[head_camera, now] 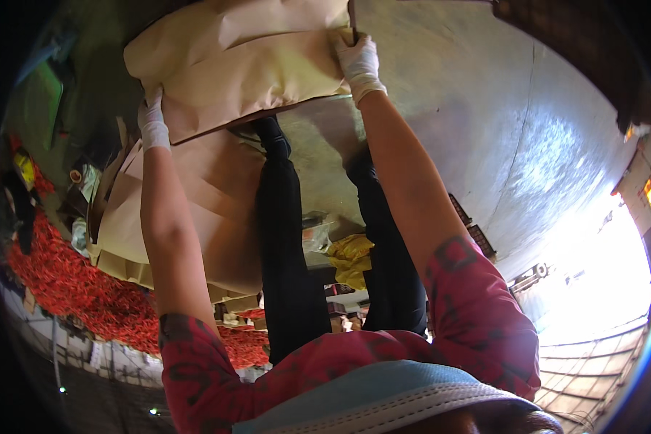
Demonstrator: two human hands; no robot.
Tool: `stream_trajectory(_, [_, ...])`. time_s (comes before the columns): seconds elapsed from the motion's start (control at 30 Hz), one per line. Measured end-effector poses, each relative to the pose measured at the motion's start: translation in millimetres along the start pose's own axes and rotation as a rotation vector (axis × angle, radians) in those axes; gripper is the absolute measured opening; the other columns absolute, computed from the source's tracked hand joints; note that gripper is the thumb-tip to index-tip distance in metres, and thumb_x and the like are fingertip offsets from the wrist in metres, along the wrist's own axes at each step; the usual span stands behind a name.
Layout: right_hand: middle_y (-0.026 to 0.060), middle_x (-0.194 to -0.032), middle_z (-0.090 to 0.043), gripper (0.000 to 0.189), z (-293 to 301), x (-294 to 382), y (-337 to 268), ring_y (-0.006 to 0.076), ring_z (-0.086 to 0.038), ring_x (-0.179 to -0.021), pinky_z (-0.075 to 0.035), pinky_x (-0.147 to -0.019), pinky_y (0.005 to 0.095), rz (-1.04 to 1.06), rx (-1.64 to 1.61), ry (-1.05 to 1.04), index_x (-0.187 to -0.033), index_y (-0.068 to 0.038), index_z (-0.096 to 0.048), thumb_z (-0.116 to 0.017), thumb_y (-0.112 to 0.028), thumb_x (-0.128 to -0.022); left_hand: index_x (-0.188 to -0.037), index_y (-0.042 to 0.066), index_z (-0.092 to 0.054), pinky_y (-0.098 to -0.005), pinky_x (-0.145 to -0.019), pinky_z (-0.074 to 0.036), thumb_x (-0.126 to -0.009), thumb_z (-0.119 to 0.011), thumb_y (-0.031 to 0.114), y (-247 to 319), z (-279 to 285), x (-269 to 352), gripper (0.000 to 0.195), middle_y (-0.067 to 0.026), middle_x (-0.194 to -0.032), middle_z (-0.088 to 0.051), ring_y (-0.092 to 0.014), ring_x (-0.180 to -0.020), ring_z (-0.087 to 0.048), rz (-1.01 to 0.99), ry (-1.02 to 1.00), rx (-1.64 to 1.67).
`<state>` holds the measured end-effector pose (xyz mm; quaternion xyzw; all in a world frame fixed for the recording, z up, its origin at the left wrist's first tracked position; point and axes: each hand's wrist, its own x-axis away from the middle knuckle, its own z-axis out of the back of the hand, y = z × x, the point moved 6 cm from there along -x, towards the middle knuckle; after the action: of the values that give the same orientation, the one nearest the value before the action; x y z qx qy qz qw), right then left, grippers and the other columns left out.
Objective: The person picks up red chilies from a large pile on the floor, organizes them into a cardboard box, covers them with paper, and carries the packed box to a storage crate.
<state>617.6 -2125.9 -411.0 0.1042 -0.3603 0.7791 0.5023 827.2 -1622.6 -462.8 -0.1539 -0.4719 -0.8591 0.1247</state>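
In front of me is a wide, shallow box [260, 70] covered with creased brown kraft paper, its dark rim showing along the near edge. My left hand [154, 120], in a white glove, grips its left side near the front corner; the paper partly hides those fingers. At the right side my right hand [359, 61], also gloved in white, is closed around the edge with the thumb uppermost. Whatever lies under the paper is hidden. Below and nearer to me, partly behind my left forearm, rests more brown kraft paper [217, 200] in large folded sheets.
A long heap of red chilli peppers [81, 276] spreads along the left. Between my legs lie a yellow plastic bag [352, 257] and a clear plastic bag [317, 236]. Dark plastic crates [482, 241] stand on the concrete floor [466, 108] at right. Beyond is a glaring opening [602, 271].
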Motion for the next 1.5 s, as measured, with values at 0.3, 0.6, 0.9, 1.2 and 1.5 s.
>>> stream_trajectory(0.3, [0.0218, -0.096, -0.06, 0.063, 98, 56, 202, 0.0332, -0.058, -0.09, -0.046, -0.08, 0.0364, -0.261, -0.227, 0.113, -0.098, 0.004, -0.057, -0.069, -0.048, -0.065, -0.115, -0.006, -0.05, -0.0317, -0.087, -0.042, -0.063, -0.076, 0.034, 77, -147, 130, 0.07, -0.0179, -0.109, -0.057, -0.026, -0.096, -0.055, 0.017, -0.041, -0.174])
stream_trajectory(0.6, [0.0141, -0.095, -0.058, 0.055, 205, 109, 422, 0.0199, -0.055, -0.085, -0.044, -0.076, 0.03, -0.648, -0.617, 0.348, -0.105, 0.005, -0.052, -0.064, -0.04, -0.075, -0.093, -0.001, -0.061, -0.0378, -0.071, -0.047, -0.063, -0.072, 0.041, 241, -418, 269, 0.053, -0.0177, -0.087, -0.064, -0.03, -0.081, -0.062, -0.423, -0.315, -0.535])
stream_trajectory(0.9, [0.0189, -0.11, -0.051, 0.068, 171, 177, 495, 0.0235, -0.052, -0.095, -0.044, -0.08, 0.0323, -0.838, -1.168, 0.561, -0.116, 0.011, -0.035, -0.061, -0.039, -0.079, -0.101, 0.002, -0.055, -0.0447, -0.078, -0.042, -0.063, -0.071, 0.044, 352, -602, 363, 0.059, -0.024, -0.099, -0.053, -0.04, -0.091, -0.051, -0.831, -0.56, -0.7])
stream_trajectory(1.2, [0.017, -0.112, -0.052, 0.056, 206, 216, 454, 0.0253, -0.051, -0.098, -0.039, -0.087, 0.032, -0.785, -1.154, 0.512, -0.121, 0.007, -0.041, -0.047, -0.038, -0.087, -0.122, 0.0, -0.044, -0.0406, -0.093, -0.037, -0.071, -0.059, 0.055, 330, -522, 317, 0.076, -0.0255, -0.117, -0.048, -0.036, -0.11, -0.046, -0.757, -0.315, -0.544])
stream_trajectory(1.5, [0.0045, -0.086, -0.058, 0.038, 222, 362, 398, 0.0113, -0.052, -0.069, -0.042, -0.058, 0.0232, -0.726, -0.736, -0.051, -0.106, -0.005, -0.055, -0.053, -0.037, -0.085, -0.117, 0.01, -0.049, -0.0421, -0.089, -0.041, -0.076, -0.055, 0.04, 247, -123, 390, 0.051, -0.0187, -0.113, -0.052, -0.034, -0.105, -0.049, -0.029, -0.274, -1.007])
